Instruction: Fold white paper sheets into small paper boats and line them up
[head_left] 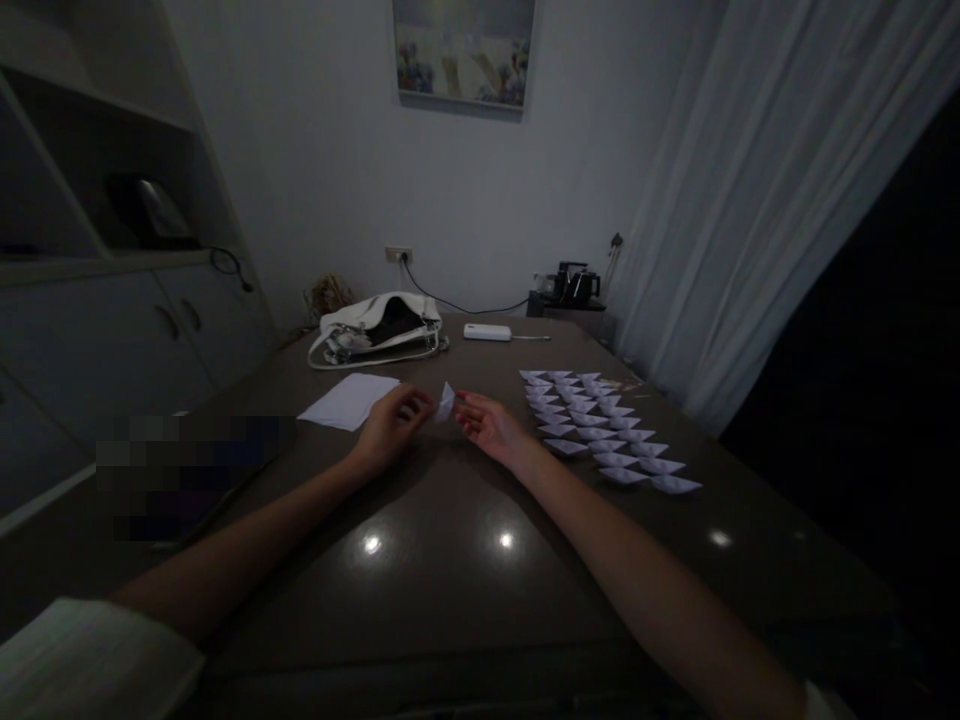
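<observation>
A small white folded paper (445,403) stands on end with its pointed tip up, between my two hands above the table. My left hand (391,424) has thumb and fingers curled in and pinches its left edge. From the other side, my right hand (491,428) holds the right edge at its fingertips, palm turned partly up, lower fingers loosely bent. Finer folds are too dark and small to make out. Right of my right hand, several white paper boats (598,434) stand in rows. Beyond my left hand lies a stack of white paper sheets (349,401).
On the dark glossy table (442,600), a white handbag (382,330) lies at the back left, and a white power bank (487,332) with a short cable lies at the back. A blurred-out patch (195,475) covers something at the left edge. A curtain (690,200) hangs on the right.
</observation>
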